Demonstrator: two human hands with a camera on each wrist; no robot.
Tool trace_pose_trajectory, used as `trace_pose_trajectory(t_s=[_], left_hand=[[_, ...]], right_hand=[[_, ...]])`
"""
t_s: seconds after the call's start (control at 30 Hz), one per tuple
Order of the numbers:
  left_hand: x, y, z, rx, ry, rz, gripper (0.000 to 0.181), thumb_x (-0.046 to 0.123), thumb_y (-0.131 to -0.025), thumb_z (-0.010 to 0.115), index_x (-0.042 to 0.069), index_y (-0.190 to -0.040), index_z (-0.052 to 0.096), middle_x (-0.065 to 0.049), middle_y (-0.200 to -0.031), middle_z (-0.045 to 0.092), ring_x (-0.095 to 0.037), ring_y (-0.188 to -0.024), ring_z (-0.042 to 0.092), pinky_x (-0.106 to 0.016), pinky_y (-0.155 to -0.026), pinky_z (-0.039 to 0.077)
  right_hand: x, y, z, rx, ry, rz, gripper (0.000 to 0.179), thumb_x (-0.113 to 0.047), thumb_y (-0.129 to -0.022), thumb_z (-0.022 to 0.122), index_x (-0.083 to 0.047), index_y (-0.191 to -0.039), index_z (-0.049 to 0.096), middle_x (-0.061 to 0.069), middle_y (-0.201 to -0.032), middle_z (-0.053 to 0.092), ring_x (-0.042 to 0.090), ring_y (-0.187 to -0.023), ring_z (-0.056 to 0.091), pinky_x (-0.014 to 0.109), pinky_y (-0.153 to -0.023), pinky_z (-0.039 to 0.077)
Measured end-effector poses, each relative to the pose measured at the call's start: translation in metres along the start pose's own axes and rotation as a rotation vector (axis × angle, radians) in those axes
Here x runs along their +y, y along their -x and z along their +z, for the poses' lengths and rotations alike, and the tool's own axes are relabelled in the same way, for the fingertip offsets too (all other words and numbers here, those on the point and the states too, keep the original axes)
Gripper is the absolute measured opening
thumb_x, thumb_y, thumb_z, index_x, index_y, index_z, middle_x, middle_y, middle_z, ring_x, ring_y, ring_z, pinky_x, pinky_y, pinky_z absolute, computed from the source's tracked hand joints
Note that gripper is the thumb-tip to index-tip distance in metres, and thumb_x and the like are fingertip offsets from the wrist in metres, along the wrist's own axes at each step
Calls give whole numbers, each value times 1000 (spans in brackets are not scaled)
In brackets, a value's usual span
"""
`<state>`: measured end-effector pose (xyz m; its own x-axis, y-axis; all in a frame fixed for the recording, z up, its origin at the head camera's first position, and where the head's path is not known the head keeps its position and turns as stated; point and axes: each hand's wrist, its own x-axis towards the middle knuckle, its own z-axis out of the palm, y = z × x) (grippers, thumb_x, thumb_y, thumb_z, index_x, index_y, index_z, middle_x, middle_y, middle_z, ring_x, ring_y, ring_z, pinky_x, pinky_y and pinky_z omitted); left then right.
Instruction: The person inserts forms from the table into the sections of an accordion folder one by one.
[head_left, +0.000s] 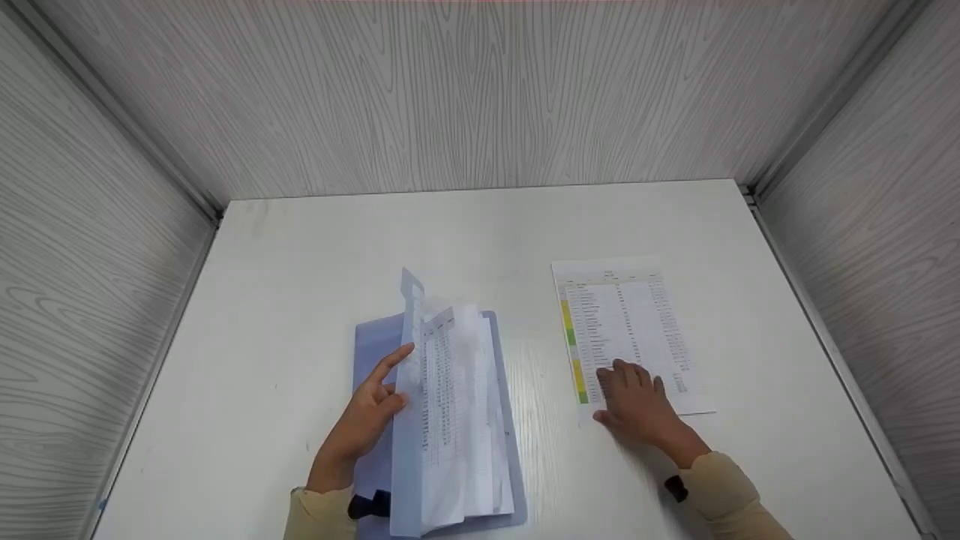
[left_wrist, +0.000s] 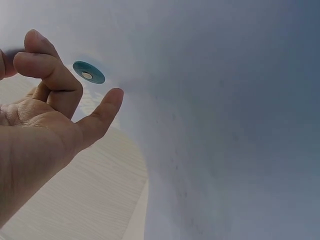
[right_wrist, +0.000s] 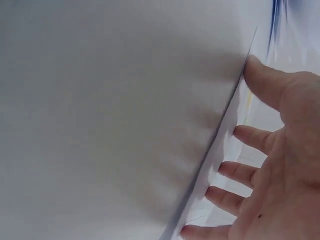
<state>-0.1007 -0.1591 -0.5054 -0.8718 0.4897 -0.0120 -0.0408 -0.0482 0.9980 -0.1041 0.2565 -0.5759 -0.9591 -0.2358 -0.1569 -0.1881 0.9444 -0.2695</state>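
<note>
A pale blue plastic folder (head_left: 409, 450) lies at the table's front, its cover raised, with several printed sheets (head_left: 457, 390) inside. My left hand (head_left: 365, 416) is at the outer side of the raised cover, index finger and thumb extended with their tips against it. Up close, the left wrist view shows the thumb tip near a round teal snap button (left_wrist: 89, 72), other fingers bent. To the right, my right hand (head_left: 637, 405) rests with fingers spread on the lower part of a printed table sheet (head_left: 615, 315) with yellow and green cells along its left edge.
The white table (head_left: 480, 240) meets grey wood-grain panels (head_left: 465, 97) at the back and on both sides. A strip of tabletop separates the folder from the sheet. Dark bands (head_left: 676, 488) show at the sleeve cuffs.
</note>
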Motion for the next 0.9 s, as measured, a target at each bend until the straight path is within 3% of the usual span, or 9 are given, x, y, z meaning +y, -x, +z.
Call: trace_pose_trajectory(t_s=[0.1, 0.27, 0.43, 0.6, 0.9], left_hand=[[0, 0, 0, 9, -4, -7, 71, 0, -93, 48, 10, -154, 14, -38, -127, 46, -30, -100, 65, -33, -75, 55], [0, 1, -1, 17, -5, -13, 71, 1, -93, 49, 12, -154, 15, -37, -126, 47, -29, -99, 65, -33, -75, 55], [2, 2, -1, 8, -11, -3, 70, 2, -94, 50, 11, -154, 15, -37, -124, 48, -29, -98, 66, -33, -75, 56], [5, 1, -2, -8, -37, 3, 70, 5, -95, 51, 10, -154, 14, -38, -124, 48, -32, -98, 66, -35, -76, 56], [4, 2, -4, -34, -34, 8, 71, 4, -95, 50, 7, -154, 11, -41, -122, 48, -35, -97, 66, -36, -75, 56]], right_hand=[[0, 0, -5, -22, -21, -13, 75, -38, -85, 71, -4, -143, 39, 26, -148, 33, 48, -136, 30, 77, -98, 25], [13, -4, -17, 13, -61, -8, 74, -42, -88, 66, -6, -146, 37, 24, -153, 29, 46, -140, 27, 77, -100, 21], [42, -16, -38, 23, -138, 138, 81, -56, -89, 57, -8, -149, 29, 25, -156, 21, 49, -140, 21, 80, -98, 16], [73, -34, -56, 20, -152, 265, 92, -63, -86, 57, -3, -149, 26, 33, -148, 26, 57, -132, 24, 80, -91, 23], [104, -55, -61, -62, -193, 326, 107, -68, -79, 62, 0, -150, 19, 39, -144, 23, 58, -129, 22, 79, -91, 23]])
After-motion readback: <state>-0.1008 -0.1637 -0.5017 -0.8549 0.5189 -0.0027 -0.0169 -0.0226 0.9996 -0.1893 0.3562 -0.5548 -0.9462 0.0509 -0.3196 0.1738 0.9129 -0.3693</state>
